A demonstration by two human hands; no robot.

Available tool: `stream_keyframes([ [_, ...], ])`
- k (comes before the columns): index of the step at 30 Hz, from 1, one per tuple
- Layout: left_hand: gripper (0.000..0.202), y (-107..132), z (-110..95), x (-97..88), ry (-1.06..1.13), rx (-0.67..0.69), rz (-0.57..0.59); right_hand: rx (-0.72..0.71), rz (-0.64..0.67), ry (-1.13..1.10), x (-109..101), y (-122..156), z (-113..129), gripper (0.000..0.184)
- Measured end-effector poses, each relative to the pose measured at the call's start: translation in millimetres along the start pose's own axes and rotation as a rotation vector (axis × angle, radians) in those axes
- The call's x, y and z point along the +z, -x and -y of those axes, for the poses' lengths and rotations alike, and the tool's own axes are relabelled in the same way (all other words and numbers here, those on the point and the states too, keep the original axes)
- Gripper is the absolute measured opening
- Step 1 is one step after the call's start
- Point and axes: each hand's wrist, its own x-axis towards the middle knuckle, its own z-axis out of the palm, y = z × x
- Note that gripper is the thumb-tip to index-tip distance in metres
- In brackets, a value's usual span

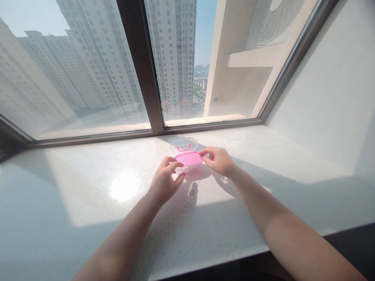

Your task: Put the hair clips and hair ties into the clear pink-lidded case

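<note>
A small pink plastic box [189,159] with a clear hinged lid [183,145] stands open on the white stone windowsill [88,187]. A pink handle shows on the lid. My left hand [165,181] curls its fingers round the box's near left edge. My right hand [217,160] pinches the box's right rim with thumb and forefinger. Several tiny clear rings [191,191] lie on the sill just in front of the box, between my wrists.
A dark window frame [152,101] runs along the back of the sill, with tower blocks outside. A white wall [331,101] closes off the right side. The sill's front edge [322,234] drops away at lower right.
</note>
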Motion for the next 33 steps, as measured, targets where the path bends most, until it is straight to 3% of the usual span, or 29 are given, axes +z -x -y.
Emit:
stream_keyframes([
  [21,0.02,0,-3,-2.0,0.008,-0.013,0.032,0.056,0.027,-0.023,3,0,0,0.024],
  [24,0.016,-1,-5,-3.1,0.015,0.002,0.078,0.046,-0.022,-0.04,2,1,3,0.023],
  [28,0.012,0,-8,-2.1,0.021,0.045,0.232,-0.032,-0.125,-0.094,-4,6,11,0.018],
  [30,0.014,2,-7,0.0,0.03,0.053,0.297,-0.091,-0.04,-0.135,-8,10,18,0.015],
  [33,0.013,5,-5,3.6,0.038,0.044,0.36,-0.186,0.293,-0.156,-10,17,27,0.013],
])
